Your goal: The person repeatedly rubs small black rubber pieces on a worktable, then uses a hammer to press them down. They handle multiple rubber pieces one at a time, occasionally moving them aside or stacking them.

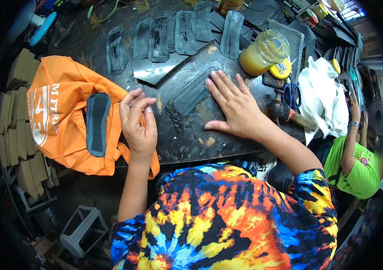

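My right hand (pixel 238 105) lies flat on the dark worktable, fingers stretched and thumb spread. Its fingertips touch the edge of a thin dark strip (pixel 194 92) lying slantwise on the tabletop. My left hand (pixel 139 123) is raised by the table's near edge, its fingers loosely bent and apart with nothing seen in them. Beside it, an orange cloth bag (pixel 65 112) carries one dark rounded pad (pixel 98 123) on top. Beyond the hands, several similar dark pads (pixel 159 40) lie in a row, some overlapping a shiny dark sheet (pixel 157 69).
Right of the pads stands an open glass jar (pixel 263 54) of yellowish liquid, with a yellow lid (pixel 280 69), blue-handled scissors (pixel 292 95), a hammer (pixel 286 112) and white plastic (pixel 322 99) nearby. Stacked tan pieces (pixel 16 126) and a grey stool (pixel 83 229) are left; a person in green (pixel 355 166) is right.
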